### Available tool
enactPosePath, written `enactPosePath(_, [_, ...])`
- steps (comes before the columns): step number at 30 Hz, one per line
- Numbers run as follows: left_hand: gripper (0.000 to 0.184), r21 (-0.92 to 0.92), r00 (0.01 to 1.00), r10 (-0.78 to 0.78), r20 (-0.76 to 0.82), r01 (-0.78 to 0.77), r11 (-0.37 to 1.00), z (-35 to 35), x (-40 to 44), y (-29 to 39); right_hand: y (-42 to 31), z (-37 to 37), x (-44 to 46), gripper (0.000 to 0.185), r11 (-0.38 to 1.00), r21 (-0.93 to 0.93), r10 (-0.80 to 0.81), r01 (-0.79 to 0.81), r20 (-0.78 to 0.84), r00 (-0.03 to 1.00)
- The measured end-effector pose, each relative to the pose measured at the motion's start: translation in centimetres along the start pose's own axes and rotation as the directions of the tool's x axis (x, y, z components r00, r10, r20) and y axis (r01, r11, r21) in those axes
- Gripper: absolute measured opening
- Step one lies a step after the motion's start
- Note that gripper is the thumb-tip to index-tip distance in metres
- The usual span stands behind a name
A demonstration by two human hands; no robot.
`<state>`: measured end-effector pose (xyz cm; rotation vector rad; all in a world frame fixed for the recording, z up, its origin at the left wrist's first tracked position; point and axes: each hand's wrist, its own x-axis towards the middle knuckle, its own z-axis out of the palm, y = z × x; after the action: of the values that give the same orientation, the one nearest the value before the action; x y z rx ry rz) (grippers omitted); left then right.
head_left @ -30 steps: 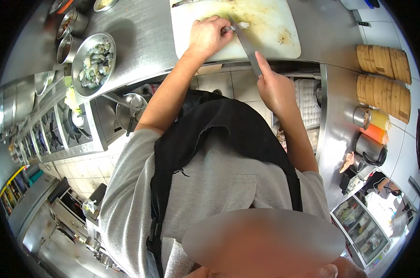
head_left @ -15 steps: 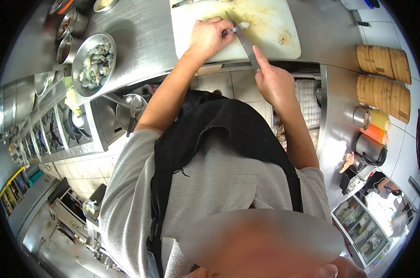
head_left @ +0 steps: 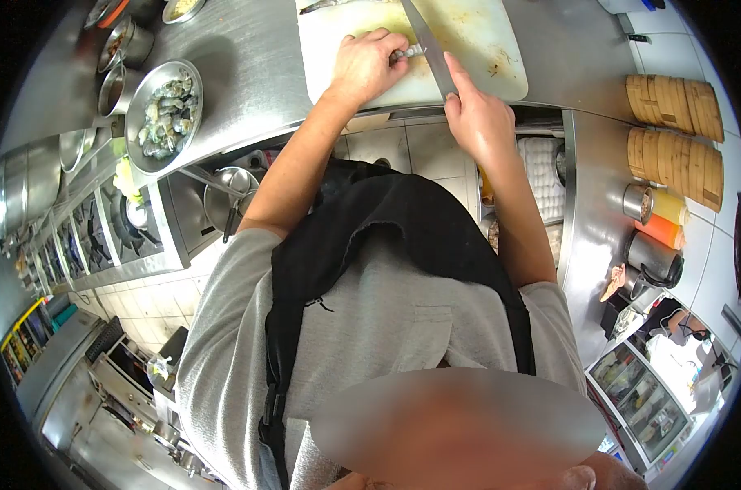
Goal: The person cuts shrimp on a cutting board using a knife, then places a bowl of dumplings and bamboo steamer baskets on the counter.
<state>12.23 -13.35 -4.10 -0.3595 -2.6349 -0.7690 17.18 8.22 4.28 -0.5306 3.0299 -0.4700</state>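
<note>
On the white cutting board [head_left: 468, 49], my left hand [head_left: 370, 67] pinches a small pale grey piece [head_left: 411, 51] that looks like shrimp. The handle of a knife [head_left: 430, 51] is in my right hand [head_left: 478, 118], index finger stretched along its top. The broad blade lies just right of the grey piece, tip pointing away from me. A longer dark-tipped shrimp [head_left: 330, 5] rests at the board's far edge. Left of the board, a round metal bowl [head_left: 131, 122] holds several grey shrimp pieces.
Small metal pots [head_left: 116, 88] and a dish of pale bits [head_left: 179, 10] stand beyond the bowl. Stacked bamboo steamers [head_left: 674, 167], sauce bottles [head_left: 660, 233] and a metal cup [head_left: 637, 202] line the right counter. Stove burners [head_left: 125, 220] lie at the left.
The knife and my right hand have moved slightly away from me and leftward. The blade now covers the spot where a pale bit showed. My left hand keeps its pinch.
</note>
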Motion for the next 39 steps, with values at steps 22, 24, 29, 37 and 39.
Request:
enactPosePath(22, [0.018,-0.005,1.000,-0.004,0.005,0.004,1.000,0.9,1.1,0.8,1.2,-0.5,-6.3,0.064,0.998,0.054,-0.017,0.015,0.037,0.999])
enactPosePath(24, [0.018,-0.012,1.000,0.009,0.004,-0.009,1.000,0.9,1.1,0.7,0.9,-0.8,-5.8,0.063,1.000,0.003,-0.026,0.026,0.036,0.999])
enactPosePath(29, [0.017,-0.031,0.999,0.034,-0.022,-0.034,0.999,0.9,1.0,0.6,1.3,-0.3,-4.5,0.065,1.000,-0.016,-0.026,0.027,0.060,0.998])
enactPosePath(37, [0.017,-0.034,1.000,-0.005,0.014,0.006,0.999,0.9,1.0,0.7,1.7,-0.8,-3.0,0.065,1.000,0.011,0.015,-0.015,0.001,1.000])
enactPosePath(39, [0.017,-0.016,1.000,0.009,0.005,-0.008,1.000,0.8,1.0,0.7,2.3,-0.6,-2.6,0.064,0.999,-0.033,0.033,-0.032,0.018,0.999])
